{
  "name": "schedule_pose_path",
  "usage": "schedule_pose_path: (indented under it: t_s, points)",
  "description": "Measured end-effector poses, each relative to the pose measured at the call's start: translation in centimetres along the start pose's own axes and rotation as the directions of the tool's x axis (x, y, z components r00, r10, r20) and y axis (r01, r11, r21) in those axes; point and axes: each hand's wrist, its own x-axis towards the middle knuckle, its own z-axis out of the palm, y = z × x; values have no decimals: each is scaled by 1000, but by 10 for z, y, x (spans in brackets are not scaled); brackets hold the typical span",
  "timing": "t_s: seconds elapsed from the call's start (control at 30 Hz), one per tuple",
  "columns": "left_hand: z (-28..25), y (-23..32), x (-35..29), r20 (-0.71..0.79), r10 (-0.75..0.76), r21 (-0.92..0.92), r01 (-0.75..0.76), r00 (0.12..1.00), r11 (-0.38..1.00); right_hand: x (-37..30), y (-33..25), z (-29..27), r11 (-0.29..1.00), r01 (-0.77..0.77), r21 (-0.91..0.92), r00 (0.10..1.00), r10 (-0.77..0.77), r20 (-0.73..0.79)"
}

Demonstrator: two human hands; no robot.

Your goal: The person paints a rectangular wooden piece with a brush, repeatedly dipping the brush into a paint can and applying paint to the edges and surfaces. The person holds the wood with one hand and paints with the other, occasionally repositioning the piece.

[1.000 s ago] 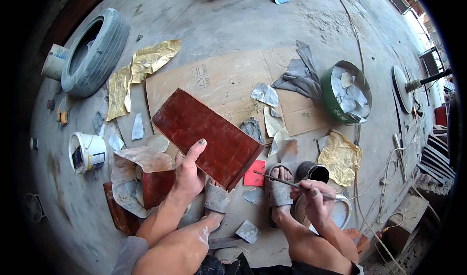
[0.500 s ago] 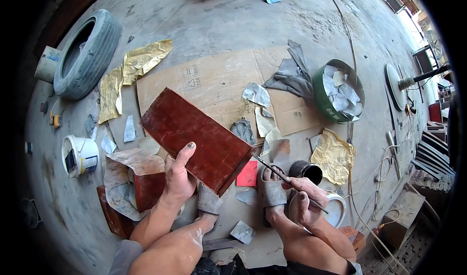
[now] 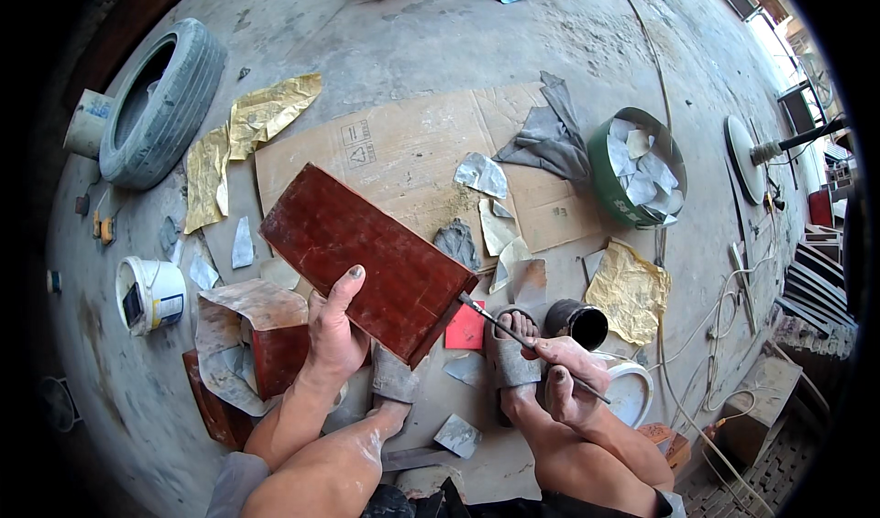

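Observation:
A reddish-brown wooden drawer-like piece is tilted in front of me, its front edge showing a narrow side face. My left hand grips its near left edge, thumb lying on the broad face. Between the fingers and thumb of my right hand is a thin dark paintbrush. Its tip touches the right end of the wooden piece, close to the corner. Just beyond my right hand, a dark open pot leans on its side near a white lid.
Flattened cardboard lies ahead, with a grey cloth and sandpaper scraps on it. A green tub of paper pieces stands to the right. Leftward are a tyre, a white bucket and more red-brown wood. Cables trail at right.
The brush tip has shifted slightly left and down along the end of the wooden piece, my right hand moving with it. The wooden piece has moved a little left.

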Motion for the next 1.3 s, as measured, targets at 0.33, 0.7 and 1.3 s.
schedule_pose_path:
  t_s: [0.33,0.7,1.3]
  points:
    - [-11,-3,3,51,-26,14,25,998,1000,-2,9,4,996,-46,78,992,54,-110]
    - [1,3,4,26,7,-38,-6,1000,999,1,0,3,999,-10,47,999,8,50]
    - [-6,2,8,17,33,-37,-33,999,999,8,-7,9,986,48,161,971,-84,223]
